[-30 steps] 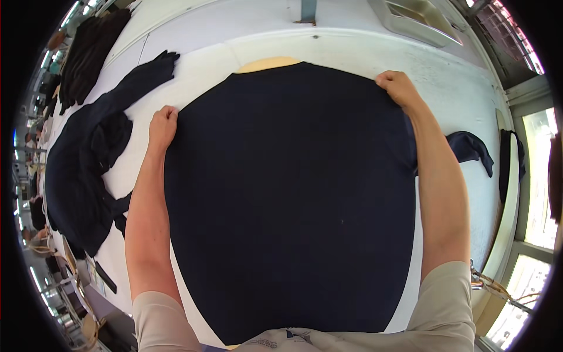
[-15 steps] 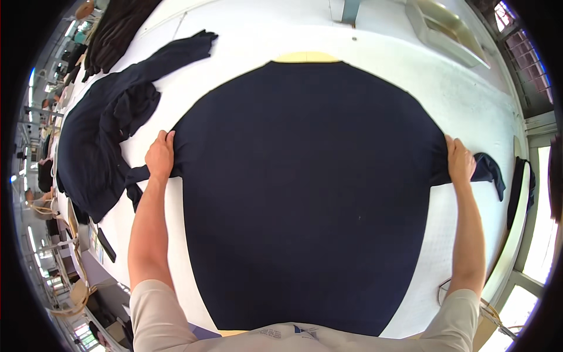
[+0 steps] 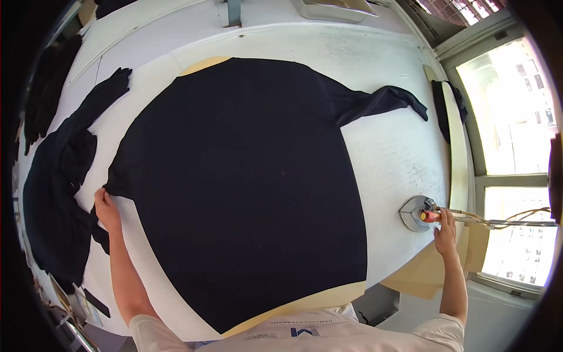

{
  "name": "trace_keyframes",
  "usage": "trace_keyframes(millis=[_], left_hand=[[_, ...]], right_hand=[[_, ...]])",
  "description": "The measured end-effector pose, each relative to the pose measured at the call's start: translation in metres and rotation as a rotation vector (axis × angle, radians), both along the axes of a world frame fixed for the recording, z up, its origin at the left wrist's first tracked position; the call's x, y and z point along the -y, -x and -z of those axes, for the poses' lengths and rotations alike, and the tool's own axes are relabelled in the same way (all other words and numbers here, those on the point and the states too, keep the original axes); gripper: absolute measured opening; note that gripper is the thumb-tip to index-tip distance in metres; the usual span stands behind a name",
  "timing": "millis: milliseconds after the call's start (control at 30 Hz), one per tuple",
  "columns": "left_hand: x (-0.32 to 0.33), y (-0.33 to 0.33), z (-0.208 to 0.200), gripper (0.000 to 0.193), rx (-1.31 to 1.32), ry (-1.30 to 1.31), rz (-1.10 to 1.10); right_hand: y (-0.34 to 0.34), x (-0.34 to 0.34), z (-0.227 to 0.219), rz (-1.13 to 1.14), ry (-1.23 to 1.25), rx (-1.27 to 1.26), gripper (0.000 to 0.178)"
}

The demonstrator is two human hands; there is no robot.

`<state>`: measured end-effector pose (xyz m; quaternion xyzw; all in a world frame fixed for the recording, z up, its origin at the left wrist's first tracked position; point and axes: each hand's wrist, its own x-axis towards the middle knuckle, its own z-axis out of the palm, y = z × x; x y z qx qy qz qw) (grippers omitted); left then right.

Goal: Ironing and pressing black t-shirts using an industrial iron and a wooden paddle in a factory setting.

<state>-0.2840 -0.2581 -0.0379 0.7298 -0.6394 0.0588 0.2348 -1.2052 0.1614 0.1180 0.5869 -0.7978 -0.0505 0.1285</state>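
The left arm reaches forward and to the left, bent a little at the elbow, and its left hand (image 3: 108, 212) pinches the edge of a dark navy garment (image 3: 246, 176) at the base of the left-side sleeve, thumb and fingers together on the cloth. The right arm stretches out to the right, forearm rising almost straight, and its right hand (image 3: 445, 232) is at the red handle of an iron (image 3: 416, 212); the fingers are bent over the handle's near end, but whether they have closed around it I cannot tell. The garment lies spread on the white bench (image 3: 387, 158) in front of the person, its body smooth and flat, its neck edge away from the person and its hem toward them. A pale yellow board (image 3: 328, 298) shows beyond the neck edge and along the hem. The right-side sleeve runs out over the bench, folded and loosely creased, its end bent down. One tiny pale speck sits on the body's cloth. The iron rests on the bench well apart from the garment, near the right edge.
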Motion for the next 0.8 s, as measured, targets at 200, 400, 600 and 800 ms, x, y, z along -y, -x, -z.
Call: trace_keyframes(millis=[200, 400, 600, 800], left_hand=[[-0.087, 0.164, 0.004, 0.074, 0.026, -0.348, 0.169], [-0.097, 0.11, -0.037, 0.042, -0.541, -0.141, -0.112], [-0.097, 0.09, 0.007, 0.045, 0.031, -0.109, -0.195], [-0.091, 0.099, 0.004, 0.045, -0.069, -0.074, -0.212]], right_hand=[[-0.013, 0.057, -0.021, 0.509, -0.27, 0.387, 0.061], [-0.118, 0.262, -0.062, 0.031, -0.256, 0.52, 0.049], [-0.222, 0.522, -0.029, -0.391, -0.209, 0.507, 0.039], [-0.363, 0.686, 0.019, -0.678, -0.305, 0.411, 0.045]])
